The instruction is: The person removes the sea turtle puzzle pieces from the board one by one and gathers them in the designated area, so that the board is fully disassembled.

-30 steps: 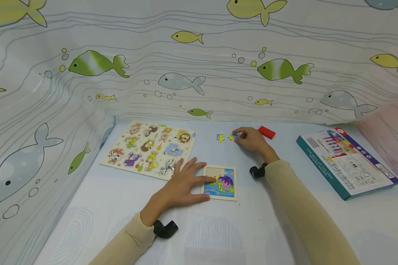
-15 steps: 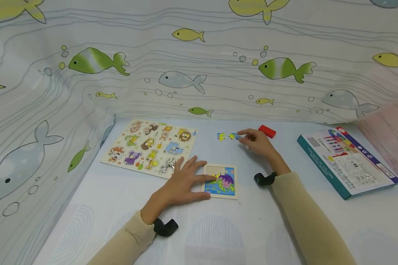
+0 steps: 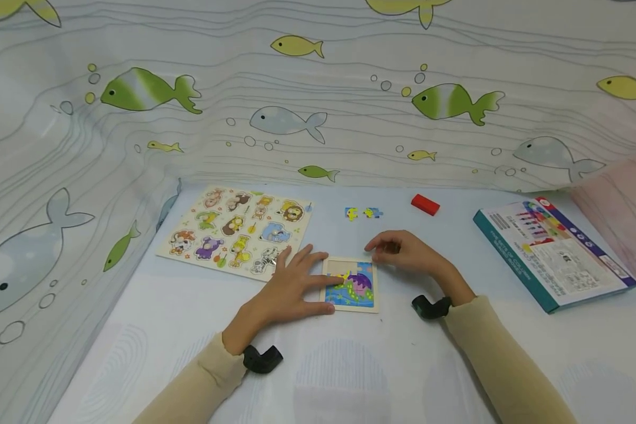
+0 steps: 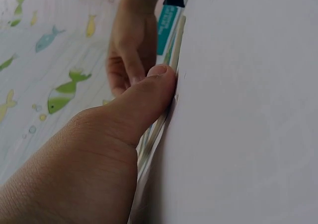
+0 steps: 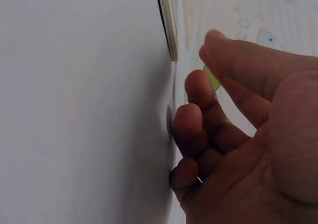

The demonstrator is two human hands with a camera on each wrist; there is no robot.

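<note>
My left hand (image 3: 291,288) rests spread on a small square wooden jigsaw puzzle (image 3: 360,309) showing a purple shape on blue. One of its fingers lies across the picture, and its thumb (image 4: 154,87) touches the near edge of the wooden frame. Bare wood shows in the puzzle's upper left. Just off the upper right corner hovers my right hand (image 3: 408,252), its fingers loosely curled. Nothing shows between thumb and fingertips in the right wrist view. Behind the puzzle lie a yellow-and-blue jigsaw piece (image 3: 351,213) and, to its right, more yellow-and-blue jigsaw material (image 3: 373,212).
A wooden animal puzzle board (image 3: 233,232) lies at the left, its right edge partly under the left hand. A red block (image 3: 425,204) sits at the back. Toward the right lies a flat teal-edged box (image 3: 553,253). A fish-printed curtain (image 3: 360,106) closes off the back.
My right hand has let go of the right-hand jigsaw material at the back and come nearer, to the puzzle's upper right corner. The left hand stays on the puzzle.
</note>
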